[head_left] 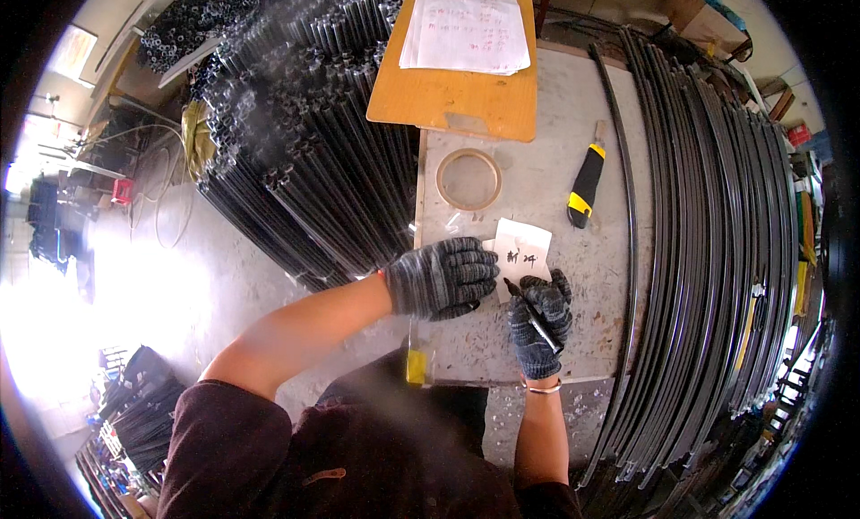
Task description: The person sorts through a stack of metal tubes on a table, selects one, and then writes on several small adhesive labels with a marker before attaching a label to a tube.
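Observation:
My right hand (541, 322), in a dark grey knitted glove, is closed around a black marker pen (543, 329). The pen's dark tip points up and left, at the lower part of a small white slip of paper (521, 247) with black handwriting. To the left of the slip lies my left hand (442, 279), gloved alike, its fingers stretched toward the paper's left edge. Something small and dark shows at its lower fingers, too little to name. Beyond the slip, a roll of tape (468, 180) lies flat. A black and yellow utility knife (587, 180) lies farther right.
A wooden clipboard (452, 102) with written sheets sits at the table's far end. Dense bundles of black tubes (322, 152) stand at the left. Long dark rods (708, 223) run along the right. Yellow tape (416, 367) marks the near left table corner.

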Motion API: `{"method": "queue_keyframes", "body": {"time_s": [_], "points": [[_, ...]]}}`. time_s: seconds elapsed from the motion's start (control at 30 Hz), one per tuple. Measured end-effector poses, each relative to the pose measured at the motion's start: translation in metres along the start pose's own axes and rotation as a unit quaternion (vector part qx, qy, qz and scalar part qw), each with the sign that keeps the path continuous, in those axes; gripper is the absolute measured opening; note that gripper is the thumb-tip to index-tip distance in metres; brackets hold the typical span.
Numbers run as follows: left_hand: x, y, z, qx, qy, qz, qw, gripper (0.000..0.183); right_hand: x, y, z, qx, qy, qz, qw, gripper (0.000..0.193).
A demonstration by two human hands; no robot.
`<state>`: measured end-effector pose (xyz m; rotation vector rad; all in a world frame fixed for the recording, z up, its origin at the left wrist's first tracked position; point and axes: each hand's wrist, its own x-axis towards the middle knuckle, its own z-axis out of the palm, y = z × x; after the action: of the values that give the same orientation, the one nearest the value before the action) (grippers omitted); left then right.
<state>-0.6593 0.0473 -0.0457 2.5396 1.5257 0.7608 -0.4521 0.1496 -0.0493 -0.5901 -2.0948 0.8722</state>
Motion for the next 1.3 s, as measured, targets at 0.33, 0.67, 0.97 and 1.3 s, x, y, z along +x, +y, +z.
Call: {"method": "queue_keyframes", "body": {"time_s": [0.33,0.67,0.97,1.3], "points": [[0.001,0.000,-0.003,0.004,-0.008,0.006,1.000,0.033,-0.001,-0.002,0.001,0.010,-0.005,0.020,1.000,0.017],[0.002,0.000,-0.004,-0.013,0.006,-0.006,1.000,0.032,0.000,-0.005,-0.004,0.037,-0.021,0.049,0.998,0.017],[0.000,-0.002,-0.001,-0.013,0.010,0.003,1.000,0.034,-0.005,-0.003,-0.005,0.016,-0.029,0.088,0.996,0.013],[0.003,0.001,-0.004,0.008,0.001,-0.003,1.000,0.035,-0.008,0.003,-0.013,-0.040,0.004,0.059,0.997,0.012]]}}
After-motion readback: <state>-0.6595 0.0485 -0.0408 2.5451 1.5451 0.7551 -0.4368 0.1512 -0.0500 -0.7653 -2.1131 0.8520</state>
